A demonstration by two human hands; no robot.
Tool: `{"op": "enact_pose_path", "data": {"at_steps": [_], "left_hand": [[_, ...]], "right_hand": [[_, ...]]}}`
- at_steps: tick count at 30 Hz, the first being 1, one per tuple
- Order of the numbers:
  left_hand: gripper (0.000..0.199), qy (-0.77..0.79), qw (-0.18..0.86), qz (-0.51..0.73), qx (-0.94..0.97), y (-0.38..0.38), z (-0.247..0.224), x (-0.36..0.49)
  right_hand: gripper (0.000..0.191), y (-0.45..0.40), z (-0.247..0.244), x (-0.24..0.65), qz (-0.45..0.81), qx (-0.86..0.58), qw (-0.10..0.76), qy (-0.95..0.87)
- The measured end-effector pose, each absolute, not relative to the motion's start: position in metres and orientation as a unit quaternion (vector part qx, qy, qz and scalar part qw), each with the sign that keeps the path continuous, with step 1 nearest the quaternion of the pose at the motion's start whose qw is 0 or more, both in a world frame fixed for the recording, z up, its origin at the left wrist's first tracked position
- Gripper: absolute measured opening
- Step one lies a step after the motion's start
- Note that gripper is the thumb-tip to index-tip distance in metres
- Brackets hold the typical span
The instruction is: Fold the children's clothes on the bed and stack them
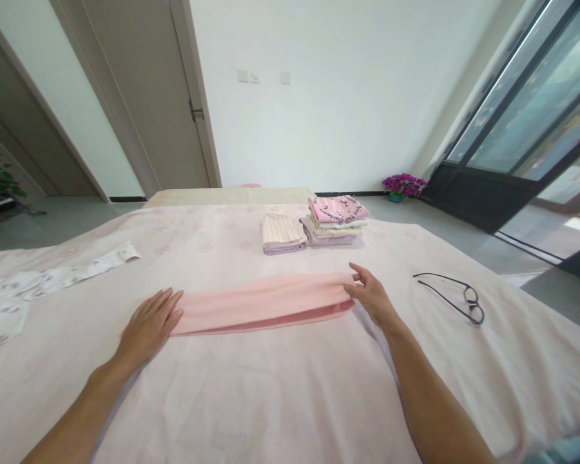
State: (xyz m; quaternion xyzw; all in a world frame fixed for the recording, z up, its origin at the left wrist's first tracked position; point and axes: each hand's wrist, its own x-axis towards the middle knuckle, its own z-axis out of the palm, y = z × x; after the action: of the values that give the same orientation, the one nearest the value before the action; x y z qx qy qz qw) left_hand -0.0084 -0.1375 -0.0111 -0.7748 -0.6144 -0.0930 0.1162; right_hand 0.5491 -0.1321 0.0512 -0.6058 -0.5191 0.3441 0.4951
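Observation:
A pink cloth [261,301], folded into a long narrow strip, lies across the pale pink sheet [251,386]. Its lower edge gapes a little toward the right, showing a darker fold inside. My left hand [151,322] rests flat over the strip's left end, fingers extended. At the right end my right hand [370,295] has its thumb and a finger closed on the cloth's edge, with the index finger raised. Beyond the strip sit two stacks of folded clothes: a striped cream one [283,232] and a taller one topped by a pink printed piece [338,209].
Black-framed glasses [471,303] lie to the right on the sheet. White patterned cloth pieces [53,280] are spread at the left. A purple flower pot [395,195] stands on the floor behind, near a dark-framed glass door [478,193].

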Motion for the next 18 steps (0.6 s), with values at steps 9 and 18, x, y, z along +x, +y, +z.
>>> {"op": "enact_pose_path", "data": {"at_steps": [9,18], "left_hand": [[0.058,-0.613,0.117,-0.101,-0.775,-0.137,-0.013,-0.009],[0.057,-0.614,0.112,-0.105,-0.774,-0.139,-0.009,-0.007]], "right_hand": [[0.072,-0.126,0.028,0.566,0.265,-0.666,0.351,-0.602],[0.07,-0.131,0.036,0.568,0.211,-0.69,0.318,-0.615]]}}
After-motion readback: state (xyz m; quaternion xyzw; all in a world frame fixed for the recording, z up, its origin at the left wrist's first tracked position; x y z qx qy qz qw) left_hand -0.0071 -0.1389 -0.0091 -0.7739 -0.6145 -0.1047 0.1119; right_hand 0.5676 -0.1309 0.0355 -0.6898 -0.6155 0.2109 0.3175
